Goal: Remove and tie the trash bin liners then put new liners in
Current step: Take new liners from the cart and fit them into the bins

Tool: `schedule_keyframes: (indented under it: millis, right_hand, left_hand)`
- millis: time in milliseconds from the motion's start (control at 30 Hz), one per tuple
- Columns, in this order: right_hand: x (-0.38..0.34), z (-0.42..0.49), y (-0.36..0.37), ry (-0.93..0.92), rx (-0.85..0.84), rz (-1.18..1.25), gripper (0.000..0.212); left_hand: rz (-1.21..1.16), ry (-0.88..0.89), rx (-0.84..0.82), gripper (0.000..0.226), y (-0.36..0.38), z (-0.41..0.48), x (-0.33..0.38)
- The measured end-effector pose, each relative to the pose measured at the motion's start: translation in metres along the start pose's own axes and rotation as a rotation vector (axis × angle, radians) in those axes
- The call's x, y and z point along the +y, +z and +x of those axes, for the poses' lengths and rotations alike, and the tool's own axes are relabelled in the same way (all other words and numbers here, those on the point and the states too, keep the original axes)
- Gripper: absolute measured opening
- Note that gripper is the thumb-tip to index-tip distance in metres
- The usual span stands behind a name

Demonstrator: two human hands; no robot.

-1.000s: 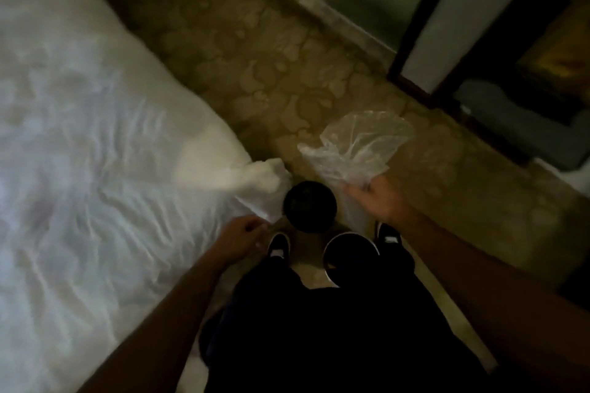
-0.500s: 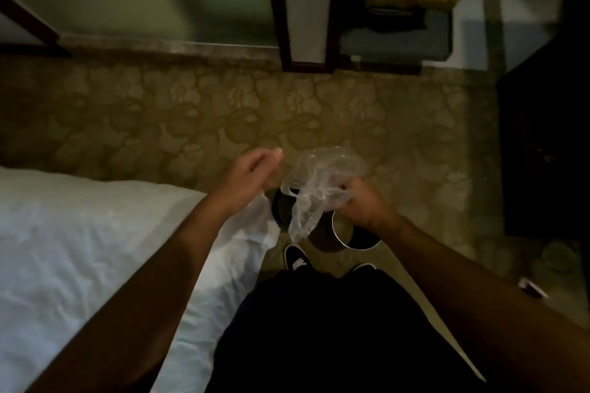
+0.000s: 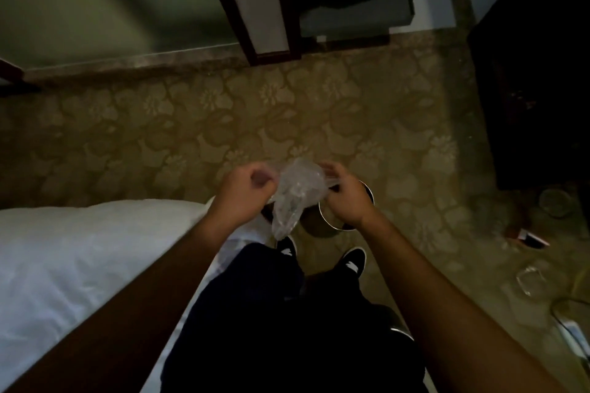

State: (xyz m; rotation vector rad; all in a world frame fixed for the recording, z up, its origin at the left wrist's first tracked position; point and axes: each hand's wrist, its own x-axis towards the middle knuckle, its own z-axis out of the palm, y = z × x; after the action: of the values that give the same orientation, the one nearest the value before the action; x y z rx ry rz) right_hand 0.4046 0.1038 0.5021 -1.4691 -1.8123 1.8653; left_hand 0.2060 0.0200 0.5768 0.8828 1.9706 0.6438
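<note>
A clear plastic liner [image 3: 297,195] hangs crumpled between both hands, above the floor in front of my feet. My left hand [image 3: 244,190] grips its left edge with curled fingers. My right hand [image 3: 346,196] pinches its right edge. Below the right hand stands a small round bin with a metal rim [image 3: 325,222], mostly hidden by the hand. A second dark round bin [image 3: 267,210] shows only as a sliver under the left hand and the liner.
A bed with white sheets [image 3: 79,258] fills the lower left, close to my left leg. Patterned carpet [image 3: 287,124] runs ahead to a wall and a dark door frame [image 3: 255,9]. A dark cabinet [image 3: 536,73] stands at right, with small items and a cable on the floor [image 3: 536,277].
My left hand has left the bed sheet, come up and taken hold of the liner's left edge. The view has swung from the bed toward the wall and door frame.
</note>
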Motion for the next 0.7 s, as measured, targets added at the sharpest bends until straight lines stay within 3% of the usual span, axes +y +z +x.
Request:
schedule_keyframes:
  millis: [67, 167, 300, 400, 500, 700]
  right_hand:
    - [0.001, -0.007, -0.002, 0.078, 0.093, 0.193, 0.046]
    - [-0.015, -0.022, 0.003, 0.098, 0.061, 0.345, 0.056]
    - [-0.027, -0.014, 0.034, 0.141, -0.032, 0.051, 0.068]
    - [-0.02, 0.01, 0.069, 0.208, 0.043, -0.244, 0.067]
    - [0.004, 0.031, 0.098, 0.284, 0.163, -0.435, 0.045]
    - [0.077, 0.049, 0.14, 0.35, 0.426, -0.225, 0.015]
  left_hand:
    - [-0.014, -0.032, -0.011, 0.014, 0.002, 0.007, -0.004]
    - [-0.029, -0.093, -0.089, 0.008, 0.002, 0.027, -0.023]
    - [0.027, -0.054, -0.195, 0.012, -0.003, 0.057, -0.046]
    - [0.089, 0.014, -0.27, 0.014, -0.005, 0.076, -0.066]
    - [0.161, 0.086, -0.295, 0.015, -0.012, 0.096, -0.092]
    - [0.178, 0.169, -0.252, 0.007, -0.016, 0.126, -0.151]
